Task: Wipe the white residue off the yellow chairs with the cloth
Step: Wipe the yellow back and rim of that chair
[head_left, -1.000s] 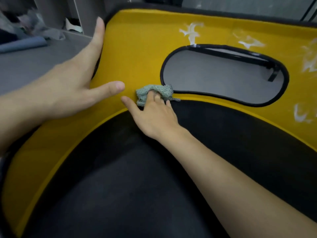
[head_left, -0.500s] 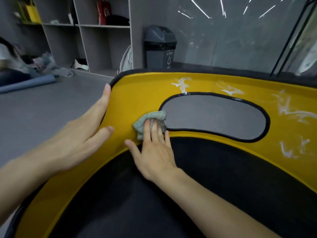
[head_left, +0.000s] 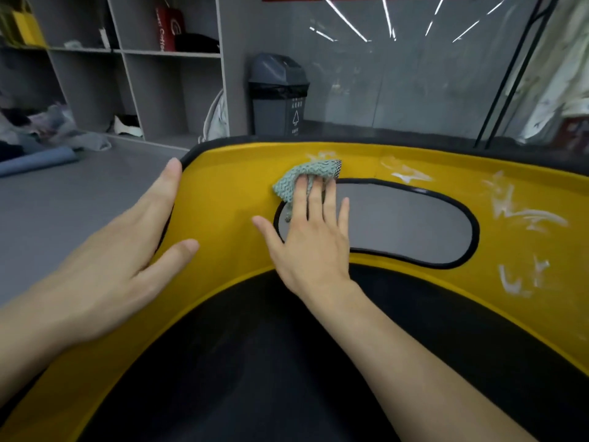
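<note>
The yellow chair back (head_left: 223,193) curves around a black seat (head_left: 255,362) and has a black-rimmed oval opening (head_left: 398,221). My right hand (head_left: 312,237) presses a crumpled green cloth (head_left: 299,180) flat against the yellow just above the opening's left end, fingers straight. White residue smears (head_left: 522,215) show at the right, with more (head_left: 404,173) above the opening and a faint patch (head_left: 322,154) beside the cloth. My left hand (head_left: 127,250) lies flat on the chair's left edge, fingers straight.
Grey shelving (head_left: 134,74) stands at the back left with clutter on the floor beside it. A grey waste bin (head_left: 279,94) stands behind the chair against the wall. Black metal poles (head_left: 510,74) rise at the right.
My right hand has slid the cloth up from below the opening's left end to the yellow band above it. The view has tilted up, revealing the room behind. My left hand stays on the edge.
</note>
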